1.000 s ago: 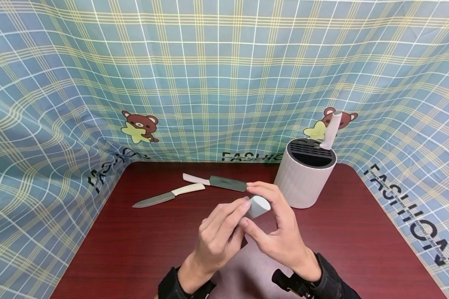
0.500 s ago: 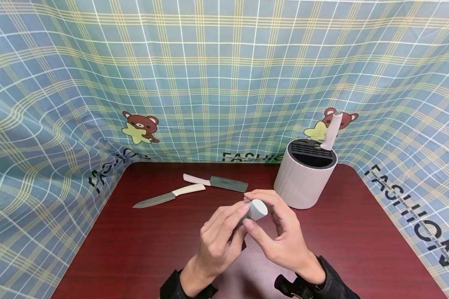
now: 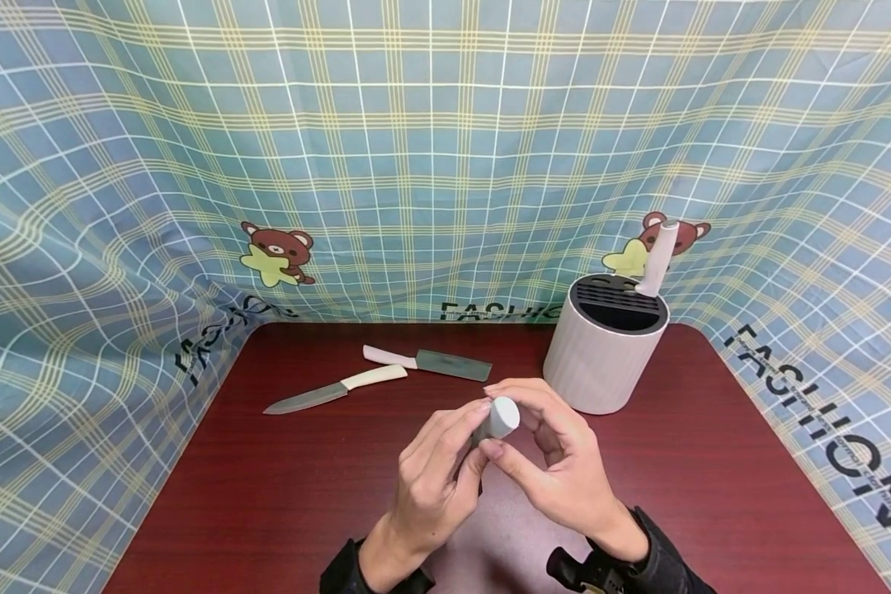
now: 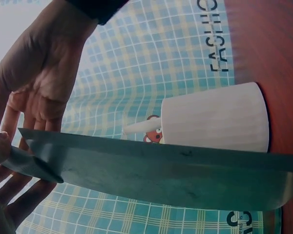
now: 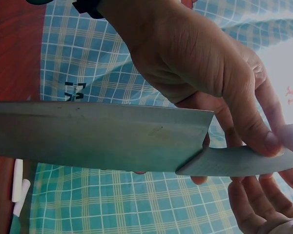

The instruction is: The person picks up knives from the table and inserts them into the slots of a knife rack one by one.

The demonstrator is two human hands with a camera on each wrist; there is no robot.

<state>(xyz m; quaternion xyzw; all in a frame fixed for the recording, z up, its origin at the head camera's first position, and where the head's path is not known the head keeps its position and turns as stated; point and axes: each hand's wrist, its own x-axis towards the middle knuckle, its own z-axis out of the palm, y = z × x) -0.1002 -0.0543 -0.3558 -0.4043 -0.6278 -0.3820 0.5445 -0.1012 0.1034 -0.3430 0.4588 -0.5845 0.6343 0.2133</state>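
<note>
Together, left grip [image 3: 431, 483] and right grip [image 3: 568, 466] hold a knife [image 5: 141, 141].

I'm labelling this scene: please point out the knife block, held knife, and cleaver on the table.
Knife block [image 3: 601, 363], head view: white side wall.
Held knife [image 5: 136, 139], right wrist view: its blade.
Cleaver [image 3: 445, 364], head view: its blade.

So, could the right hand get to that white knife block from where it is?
Probably yes: the white knife block stands just beyond the right hand, with nothing visible between them. That hand is on the held knife, though, so it would likely need freeing first.
</note>
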